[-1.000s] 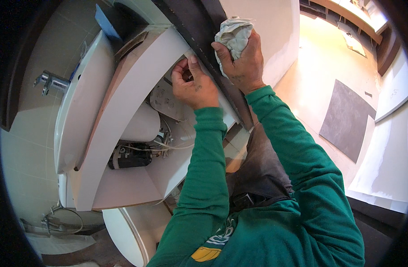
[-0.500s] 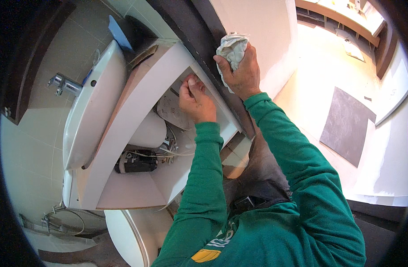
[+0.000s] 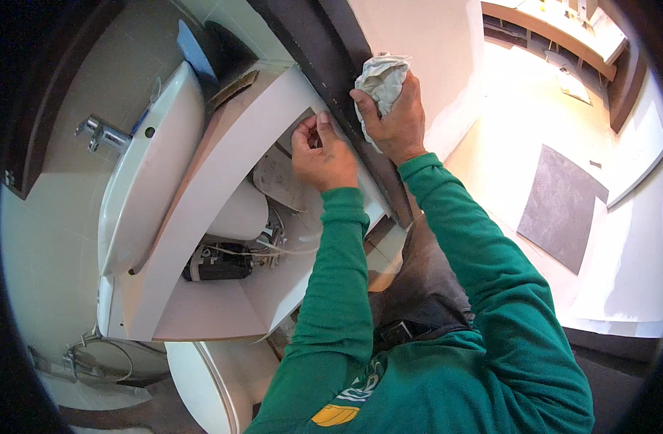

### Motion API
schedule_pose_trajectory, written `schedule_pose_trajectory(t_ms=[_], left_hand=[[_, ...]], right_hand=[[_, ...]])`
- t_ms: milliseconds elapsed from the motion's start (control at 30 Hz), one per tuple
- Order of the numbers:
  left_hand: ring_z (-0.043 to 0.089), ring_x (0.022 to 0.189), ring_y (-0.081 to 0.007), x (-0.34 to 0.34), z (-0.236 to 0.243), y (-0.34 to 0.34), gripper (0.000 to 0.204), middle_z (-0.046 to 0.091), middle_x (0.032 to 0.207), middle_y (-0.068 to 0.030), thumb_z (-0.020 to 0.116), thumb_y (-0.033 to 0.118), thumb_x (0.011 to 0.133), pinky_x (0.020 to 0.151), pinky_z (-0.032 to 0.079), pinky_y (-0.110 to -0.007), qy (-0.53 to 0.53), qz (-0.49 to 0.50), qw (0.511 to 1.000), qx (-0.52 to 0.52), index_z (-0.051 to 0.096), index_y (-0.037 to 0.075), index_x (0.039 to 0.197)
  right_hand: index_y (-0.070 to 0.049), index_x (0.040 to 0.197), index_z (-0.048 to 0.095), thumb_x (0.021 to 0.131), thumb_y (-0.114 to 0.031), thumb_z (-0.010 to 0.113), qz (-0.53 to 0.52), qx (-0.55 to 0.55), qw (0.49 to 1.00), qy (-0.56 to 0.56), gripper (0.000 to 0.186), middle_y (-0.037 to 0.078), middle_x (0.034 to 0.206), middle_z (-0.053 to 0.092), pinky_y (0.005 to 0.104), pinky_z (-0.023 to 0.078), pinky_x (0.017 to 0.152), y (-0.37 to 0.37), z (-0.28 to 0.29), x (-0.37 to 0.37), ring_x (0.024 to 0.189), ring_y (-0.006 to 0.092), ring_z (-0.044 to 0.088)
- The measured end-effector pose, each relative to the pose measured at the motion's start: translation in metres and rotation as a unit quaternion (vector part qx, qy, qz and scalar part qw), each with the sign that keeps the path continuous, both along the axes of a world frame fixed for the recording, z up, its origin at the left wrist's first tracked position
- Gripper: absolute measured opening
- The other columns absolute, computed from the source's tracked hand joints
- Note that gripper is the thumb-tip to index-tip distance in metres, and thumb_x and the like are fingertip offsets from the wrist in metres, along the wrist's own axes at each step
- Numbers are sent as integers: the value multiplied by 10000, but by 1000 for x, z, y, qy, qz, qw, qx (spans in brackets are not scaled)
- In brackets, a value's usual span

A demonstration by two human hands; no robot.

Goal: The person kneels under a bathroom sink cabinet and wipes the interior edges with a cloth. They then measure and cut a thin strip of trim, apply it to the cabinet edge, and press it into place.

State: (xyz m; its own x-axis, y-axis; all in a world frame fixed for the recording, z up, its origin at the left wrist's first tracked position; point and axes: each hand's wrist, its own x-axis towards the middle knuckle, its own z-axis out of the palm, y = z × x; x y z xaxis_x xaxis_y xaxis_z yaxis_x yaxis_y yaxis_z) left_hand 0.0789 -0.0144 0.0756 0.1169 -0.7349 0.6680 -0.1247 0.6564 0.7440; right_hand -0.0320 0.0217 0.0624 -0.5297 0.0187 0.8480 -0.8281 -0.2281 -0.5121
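My right hand grips a crumpled off-white rag and holds it against the dark door frame. At the upper right corner of the open white vanity cabinet, my left hand has its fingers curled in, with the thumb pointing up. What those fingers hold, if anything, is hidden. Inside the cabinet, below that hand, are a white rounded container, a black device, and thin hoses.
A white washbasin with a chrome faucet tops the cabinet. A toilet stands near its lower end. Beyond the doorway, a dark flat sheet lies on the pale floor. Light panels stand at the far right.
My left hand has shifted slightly up and right, its thumb now lifted away from the curled fingers. The right hand with the rag has barely moved.
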Motion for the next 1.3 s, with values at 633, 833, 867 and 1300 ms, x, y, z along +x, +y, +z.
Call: schedule_pose_trajectory(t_ms=[633,833,867,1300], left_hand=[[687,823,-323,23,3,-13,239,718,914,-171,659,223,977,773,536,-428,-209,32,972,-100,680,-15,987],[655,870,-405,29,3,-18,224,694,928,-197,614,217,1000,798,503,-501,-273,62,939,-199,649,-3,975],[648,879,-404,30,5,-17,225,690,928,-195,613,219,1002,799,498,-504,-278,66,937,-201,645,-2,979],[604,966,-465,86,-120,-8,232,639,982,-245,521,196,979,836,474,-547,-336,-11,939,-68,607,-18,1005]], right_hand=[[-4,1371,433,880,-445,801,13,10,1000,-5,756,209,1091,602,476,562,773,1,-2,-1,944,394,677],[-1,1368,433,884,-443,798,1,9,1000,-3,750,207,1083,601,476,563,771,2,-2,-1,938,393,674],[0,1367,433,884,-442,799,0,5,1000,-3,750,206,1080,600,476,562,770,1,-2,0,936,393,673],[-24,1343,451,869,-482,799,-6,6,1000,-9,746,200,1097,591,480,557,779,0,-1,0,960,394,666]])
